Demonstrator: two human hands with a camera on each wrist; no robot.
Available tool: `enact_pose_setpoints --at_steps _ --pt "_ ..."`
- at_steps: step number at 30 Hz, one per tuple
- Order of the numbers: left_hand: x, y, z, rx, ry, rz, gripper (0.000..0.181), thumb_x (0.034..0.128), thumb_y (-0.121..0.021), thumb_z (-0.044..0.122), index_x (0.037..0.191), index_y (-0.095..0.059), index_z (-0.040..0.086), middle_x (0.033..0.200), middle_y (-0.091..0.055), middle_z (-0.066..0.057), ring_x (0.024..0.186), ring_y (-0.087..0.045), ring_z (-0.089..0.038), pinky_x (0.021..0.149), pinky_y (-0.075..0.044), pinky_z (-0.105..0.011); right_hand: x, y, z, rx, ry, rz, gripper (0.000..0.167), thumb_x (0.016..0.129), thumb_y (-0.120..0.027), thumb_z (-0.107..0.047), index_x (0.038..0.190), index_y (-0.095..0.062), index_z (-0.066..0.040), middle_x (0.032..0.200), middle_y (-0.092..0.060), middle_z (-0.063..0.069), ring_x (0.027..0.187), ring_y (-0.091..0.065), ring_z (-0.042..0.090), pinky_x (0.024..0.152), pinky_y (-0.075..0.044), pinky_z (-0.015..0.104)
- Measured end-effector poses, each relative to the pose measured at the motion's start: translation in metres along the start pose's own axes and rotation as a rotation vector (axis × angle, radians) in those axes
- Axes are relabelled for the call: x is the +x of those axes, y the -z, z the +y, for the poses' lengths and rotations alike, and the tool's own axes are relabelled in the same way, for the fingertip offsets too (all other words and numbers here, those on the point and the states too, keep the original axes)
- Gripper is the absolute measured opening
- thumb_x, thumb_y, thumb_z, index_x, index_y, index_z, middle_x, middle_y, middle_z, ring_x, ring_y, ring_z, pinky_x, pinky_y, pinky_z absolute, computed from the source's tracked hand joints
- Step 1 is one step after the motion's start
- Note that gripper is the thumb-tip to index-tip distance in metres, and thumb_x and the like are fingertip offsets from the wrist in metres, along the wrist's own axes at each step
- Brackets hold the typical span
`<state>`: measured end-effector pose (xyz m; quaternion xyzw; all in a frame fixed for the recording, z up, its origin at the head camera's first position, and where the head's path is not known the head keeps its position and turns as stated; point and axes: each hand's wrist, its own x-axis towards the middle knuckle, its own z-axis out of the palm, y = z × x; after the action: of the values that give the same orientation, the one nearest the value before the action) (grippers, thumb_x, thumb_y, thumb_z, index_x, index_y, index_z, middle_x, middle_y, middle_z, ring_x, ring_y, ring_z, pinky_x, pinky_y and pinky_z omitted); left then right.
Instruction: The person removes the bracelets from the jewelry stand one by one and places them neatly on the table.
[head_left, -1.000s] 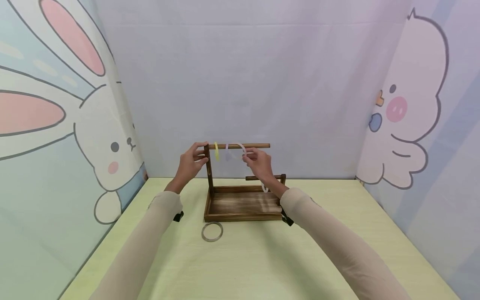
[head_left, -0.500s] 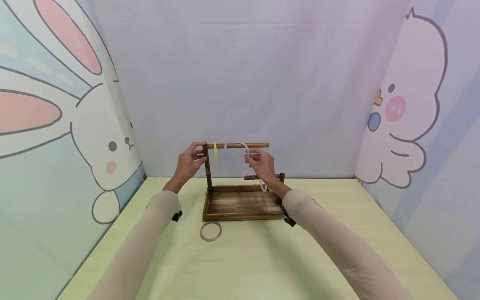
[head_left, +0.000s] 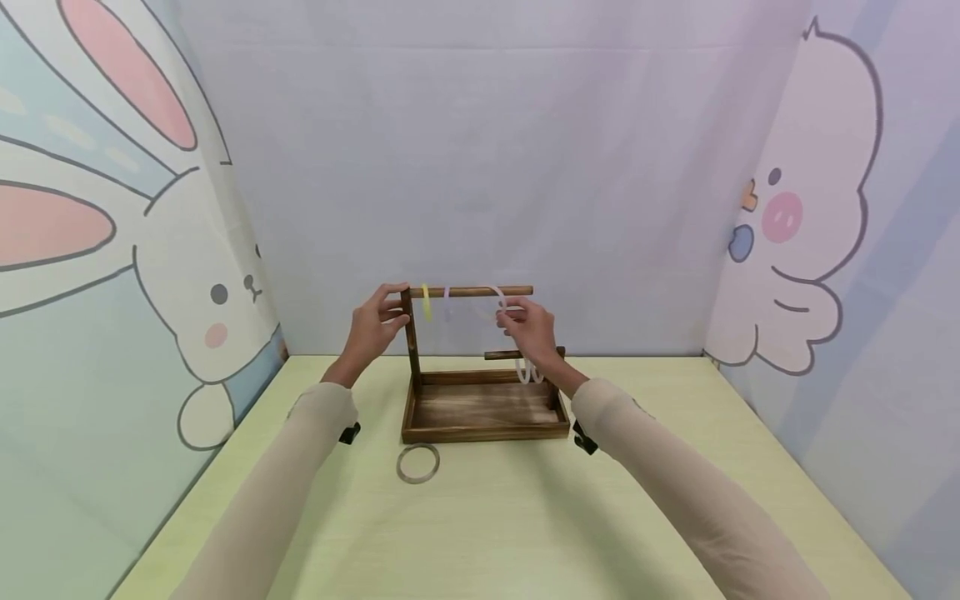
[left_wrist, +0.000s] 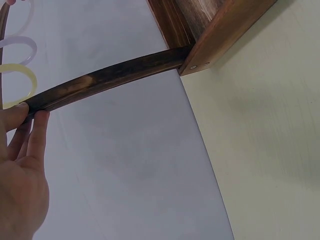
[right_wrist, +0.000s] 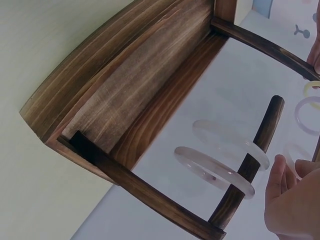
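A wooden rack has a tall post [head_left: 412, 333] at its left. My left hand [head_left: 371, 327] grips the top of this post, with thumb and fingers on opposite sides in the left wrist view. My right hand [head_left: 531, 332] pinches a pale translucent bangle [head_left: 497, 292] that hangs around the upper bar [head_left: 474, 292], near its free end. Further left on that bar hang a yellow bangle [head_left: 426, 302] and a light purple bangle [head_left: 447, 305]. Two whitish bangles [right_wrist: 212, 171] circle the lower bar [right_wrist: 269, 122], partly behind my right hand in the head view.
The rack's tray base [head_left: 483, 434] stands on the pale yellow-green table [head_left: 480, 517]. A greyish bangle [head_left: 417, 481] lies flat in front of its left corner. Behind the rack hangs a plain cloth backdrop [head_left: 480, 167], with printed cartoon walls at both sides.
My right hand has drawn the pale bangle to the right along the upper bar, towards its free end. My left hand stays on the post; the head view has shifted slightly.
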<state>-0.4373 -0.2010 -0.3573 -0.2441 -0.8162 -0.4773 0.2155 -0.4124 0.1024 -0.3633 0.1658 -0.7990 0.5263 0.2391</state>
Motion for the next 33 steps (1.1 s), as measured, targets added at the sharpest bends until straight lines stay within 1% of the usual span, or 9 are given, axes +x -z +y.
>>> enact_pose_setpoints --at_steps 5,9,12,16,20,24,27,33 --pt "0.001 -0.001 0.002 0.006 -0.001 0.005 0.058 0.0952 -0.071 -0.007 0.146 -0.058 0.018 0.127 -0.069 -0.027 0.114 -0.07 -0.041 0.094 -0.06 -0.05 0.0 0.006 -0.002 -0.003 -0.02 0.001 0.023 0.099 -0.07 -0.004 0.122 -0.07 0.003 0.109 -0.076 0.023 0.097 -0.077 0.034 0.076 -0.065 0.034" --pt "0.002 -0.001 0.002 0.004 -0.013 0.006 0.058 0.0947 -0.071 -0.008 0.146 -0.057 0.016 0.127 -0.069 -0.028 0.113 -0.07 -0.042 0.094 -0.059 -0.051 0.001 0.01 0.0 -0.012 -0.034 0.007 0.023 0.1 -0.07 -0.005 0.122 -0.07 0.001 0.108 -0.076 0.022 0.096 -0.077 0.032 0.076 -0.065 0.034" --pt "0.003 -0.001 0.001 0.01 -0.026 0.009 0.058 0.0946 -0.071 -0.008 0.146 -0.057 0.015 0.126 -0.069 -0.028 0.112 -0.07 -0.043 0.094 -0.06 -0.051 0.001 0.012 0.001 -0.006 -0.023 0.008 0.022 0.1 -0.07 -0.004 0.121 -0.071 0.002 0.107 -0.076 0.022 0.095 -0.077 0.032 0.076 -0.065 0.034" --pt "0.002 -0.002 -0.001 0.003 -0.022 0.016 0.057 0.0943 -0.071 -0.008 0.145 -0.058 0.017 0.126 -0.069 -0.027 0.112 -0.071 -0.041 0.093 -0.06 -0.05 -0.001 0.016 0.003 0.006 -0.007 0.001 0.022 0.1 -0.07 -0.004 0.12 -0.07 0.002 0.107 -0.076 0.023 0.095 -0.077 0.034 0.076 -0.065 0.036" --pt "-0.001 -0.003 -0.002 -0.007 -0.013 0.006 0.057 0.0941 -0.071 -0.008 0.144 -0.059 0.016 0.126 -0.069 -0.027 0.112 -0.071 -0.041 0.093 -0.06 -0.05 -0.004 0.019 0.005 -0.008 -0.035 -0.004 0.021 0.1 -0.07 -0.005 0.12 -0.071 0.002 0.106 -0.077 0.022 0.094 -0.077 0.033 0.075 -0.065 0.035" --pt "-0.002 -0.004 -0.002 -0.001 -0.027 0.007 0.058 0.0941 -0.071 -0.009 0.145 -0.058 0.015 0.127 -0.069 -0.027 0.112 -0.071 -0.042 0.092 -0.06 -0.051 -0.005 0.023 0.006 -0.024 -0.061 -0.001 0.022 0.1 -0.07 -0.007 0.121 -0.071 0.001 0.107 -0.077 0.022 0.095 -0.077 0.032 0.076 -0.065 0.035" --pt "-0.002 -0.003 -0.002 -0.004 -0.037 0.017 0.058 0.0936 -0.071 -0.01 0.145 -0.058 0.014 0.126 -0.069 -0.028 0.111 -0.071 -0.043 0.092 -0.06 -0.053 -0.005 0.026 0.006 -0.025 -0.06 0.002 0.023 0.1 -0.07 -0.007 0.122 -0.07 0.001 0.108 -0.076 0.022 0.096 -0.077 0.033 0.077 -0.065 0.037" --pt "-0.001 -0.002 0.001 -0.003 -0.018 0.016 0.059 0.0938 -0.071 -0.009 0.145 -0.058 0.016 0.126 -0.069 -0.027 0.111 -0.071 -0.041 0.092 -0.06 -0.052 -0.006 0.033 0.005 -0.043 -0.052 0.018 0.024 0.1 -0.07 -0.007 0.123 -0.07 0.003 0.108 -0.076 0.023 0.094 -0.077 0.035 0.078 -0.065 0.042"
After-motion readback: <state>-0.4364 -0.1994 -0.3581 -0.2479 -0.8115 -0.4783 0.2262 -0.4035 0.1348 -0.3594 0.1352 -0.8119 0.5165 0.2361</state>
